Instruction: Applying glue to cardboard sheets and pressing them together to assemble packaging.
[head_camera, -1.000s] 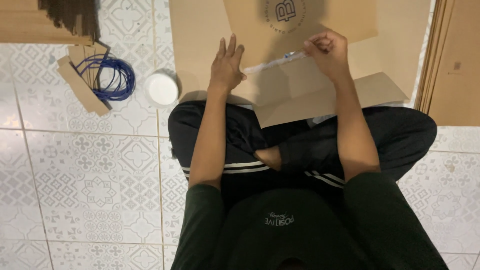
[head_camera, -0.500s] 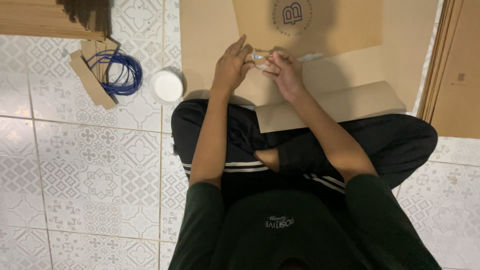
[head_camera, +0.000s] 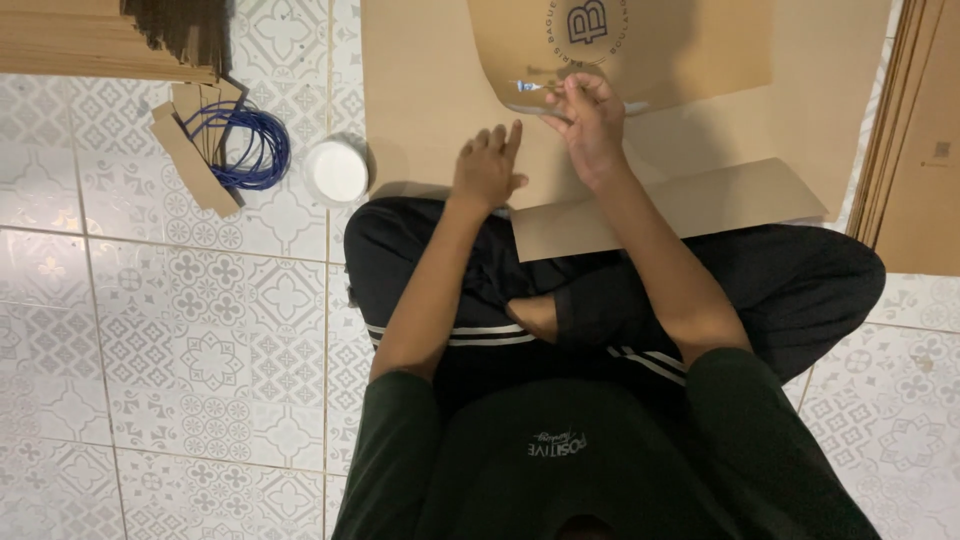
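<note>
At ten o'clock lie blue cord and a white tub. Left hand rests flat, fingers spread, on the cardboard sheet. Right hand at twelve pinches a small slim tool. Cardboard looks light, stiffish; best gripped at edges.

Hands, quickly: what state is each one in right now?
Left hand: open, fingers spread, resting flat on the cardboard sheet.
Right hand: closed, pinching a small thin object; its kind cannot be told.
</note>
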